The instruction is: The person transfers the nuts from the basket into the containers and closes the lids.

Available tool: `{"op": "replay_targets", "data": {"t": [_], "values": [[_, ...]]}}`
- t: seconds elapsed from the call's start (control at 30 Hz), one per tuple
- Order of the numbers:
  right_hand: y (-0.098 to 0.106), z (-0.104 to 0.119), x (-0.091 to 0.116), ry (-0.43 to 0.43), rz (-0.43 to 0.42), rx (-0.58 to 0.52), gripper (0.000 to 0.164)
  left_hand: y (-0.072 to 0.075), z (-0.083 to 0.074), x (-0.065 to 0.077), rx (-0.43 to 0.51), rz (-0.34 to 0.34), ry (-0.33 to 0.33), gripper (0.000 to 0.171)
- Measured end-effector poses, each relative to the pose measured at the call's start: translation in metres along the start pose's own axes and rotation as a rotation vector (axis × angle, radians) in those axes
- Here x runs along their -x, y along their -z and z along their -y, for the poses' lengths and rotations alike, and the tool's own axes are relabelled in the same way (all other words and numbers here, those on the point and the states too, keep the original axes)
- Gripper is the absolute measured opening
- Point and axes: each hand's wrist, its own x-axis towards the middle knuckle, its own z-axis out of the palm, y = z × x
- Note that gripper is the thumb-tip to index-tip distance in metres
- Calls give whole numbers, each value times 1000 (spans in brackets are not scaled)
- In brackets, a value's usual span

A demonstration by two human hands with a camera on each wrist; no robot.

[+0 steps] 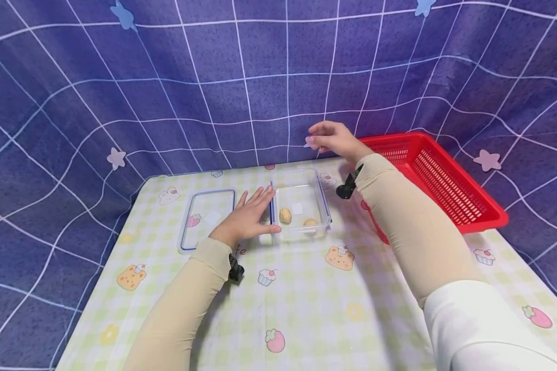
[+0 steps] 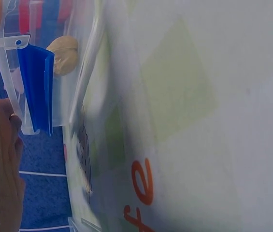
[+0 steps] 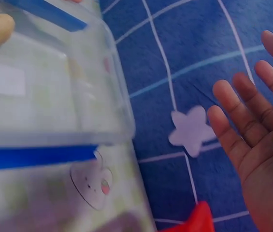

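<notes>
A clear plastic food box [image 1: 299, 193] with blue side clasps stands uncovered on the table. Inside it lie two tan, walnut-like lumps, one [image 1: 285, 215] near the left wall and another [image 1: 310, 222] by the front wall. My left hand [image 1: 250, 216] touches the box's left side, its fingers straight and thumb spread; a blue clasp [image 2: 37, 87] hangs beside it in the left wrist view. Behind and right of the box, my right hand [image 1: 336, 140] is raised in the air, fingers loosely bent and nothing in them.
The box's clear lid [image 1: 184, 221], edged in blue, lies flat left of the box. At the right sits a red plastic basket [image 1: 450, 185], partly behind my right forearm. A checked cloth [image 1: 306, 309] covers the table, and a blue curtain [image 1: 260, 98] hangs behind it.
</notes>
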Motion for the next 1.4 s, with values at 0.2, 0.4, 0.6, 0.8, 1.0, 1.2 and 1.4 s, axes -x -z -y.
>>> {"op": "replay_targets", "data": {"t": [0.2,0.4,0.6,0.8,1.0,1.2,1.4], "values": [[30,-4,14,3,-56,-85,31,1,-1,0,16,-1,-4,116],[53,-9,31,19,-83,-134,29,1,-1,0,12,13,14,117],[73,-17,45,63,-101,-217,25,2,-2,2,18,9,14,113],[89,-28,60,56,-128,-239,27,2,-2,2,11,20,19,114],[101,-39,72,39,-126,-182,25,3,-3,0,12,21,17,110],[109,-51,81,36,-122,-118,26,3,-3,0,21,15,17,110],[119,-63,89,26,-68,-159,45,1,-1,-1,25,19,8,115]]}}
